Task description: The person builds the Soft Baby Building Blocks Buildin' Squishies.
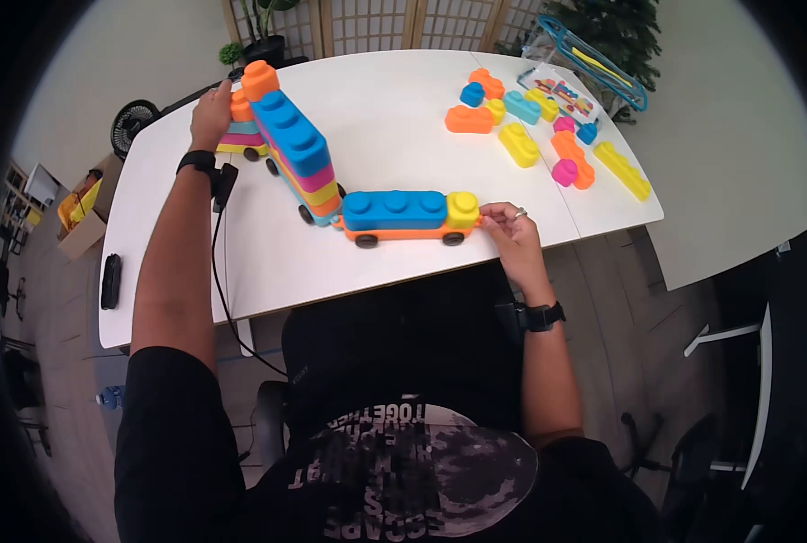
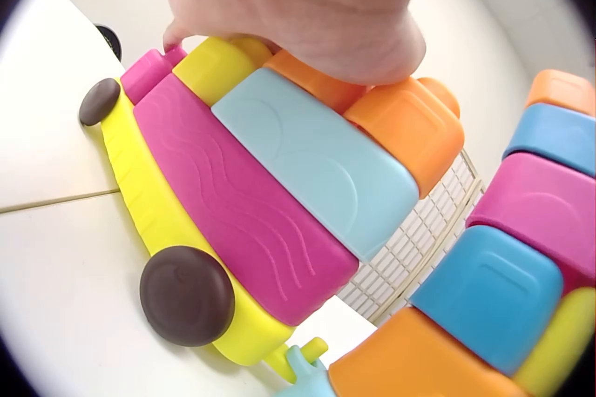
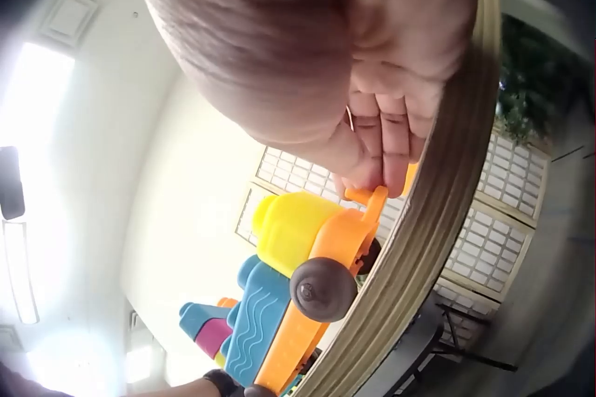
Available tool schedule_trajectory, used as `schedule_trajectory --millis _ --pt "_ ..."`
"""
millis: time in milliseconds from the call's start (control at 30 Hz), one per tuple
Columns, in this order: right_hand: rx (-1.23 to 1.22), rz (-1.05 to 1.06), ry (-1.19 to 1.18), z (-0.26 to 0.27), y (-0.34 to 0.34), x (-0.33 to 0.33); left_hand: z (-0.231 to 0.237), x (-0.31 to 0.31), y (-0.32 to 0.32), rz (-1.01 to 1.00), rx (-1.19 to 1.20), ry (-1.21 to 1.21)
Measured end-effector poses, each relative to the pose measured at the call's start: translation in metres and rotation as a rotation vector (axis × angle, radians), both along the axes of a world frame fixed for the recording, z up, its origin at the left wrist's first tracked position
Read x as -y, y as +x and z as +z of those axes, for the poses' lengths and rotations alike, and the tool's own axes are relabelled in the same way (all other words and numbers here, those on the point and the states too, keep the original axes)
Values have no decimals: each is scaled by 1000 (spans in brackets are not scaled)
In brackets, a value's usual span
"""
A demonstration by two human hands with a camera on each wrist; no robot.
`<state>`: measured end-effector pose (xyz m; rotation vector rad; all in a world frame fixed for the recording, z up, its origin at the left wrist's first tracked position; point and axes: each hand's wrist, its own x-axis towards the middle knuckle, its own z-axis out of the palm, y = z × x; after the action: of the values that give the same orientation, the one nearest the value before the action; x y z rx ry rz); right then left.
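Observation:
A toy train of building-block wagons stands on the white table (image 1: 394,136). My left hand (image 1: 211,118) grips the stacked blocks of the yellow-based wagon (image 2: 223,192), its palm over the orange and yellow ones; most of its fingers are hidden behind them. Hitched to it is a middle wagon with a tall stack (image 1: 299,145), an orange block on top at one end. The orange-based wagon (image 1: 394,213) carries a long blue block and a yellow block along the near side. My right hand (image 1: 517,240) pinches the orange hitch (image 3: 377,200) at this wagon's end.
Several loose blocks (image 1: 519,145) in orange, yellow, blue and pink lie at the table's right. Behind them stands a clear, blue-trimmed bag (image 1: 593,63). A black case (image 1: 111,281) lies near the left edge. A cable (image 1: 218,271) runs from the left wrist.

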<state>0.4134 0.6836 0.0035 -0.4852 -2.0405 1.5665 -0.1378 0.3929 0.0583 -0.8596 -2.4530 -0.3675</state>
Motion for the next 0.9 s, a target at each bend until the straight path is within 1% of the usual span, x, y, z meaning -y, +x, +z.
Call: schedule_trajectory --millis 33,67,167,233,333,600,700,833,900 --pt "16 -7 -1 2 0 1 1 0 0 13 21 11" --pt "12 -10 2 3 0 2 3 0 -2 21 91 18" --pt "3 -21 13 4 0 4 2 1 -4 1 72 -4" --pt "6 -30 21 0 -1 2 0 0 -4 -8 73 29" --pt "4 -45 158 -1 -2 2 -2 0 -6 1 67 22" --pt "2 -58 192 3 -2 7 -7 1 -12 -10 26 -4" --pt "20 -53 183 3 -1 6 -6 -1 -5 -23 11 26" --pt "14 -44 208 5 -1 8 -3 -3 0 -14 73 71" --pt "21 -59 282 8 0 12 -5 -3 -4 -18 93 83"
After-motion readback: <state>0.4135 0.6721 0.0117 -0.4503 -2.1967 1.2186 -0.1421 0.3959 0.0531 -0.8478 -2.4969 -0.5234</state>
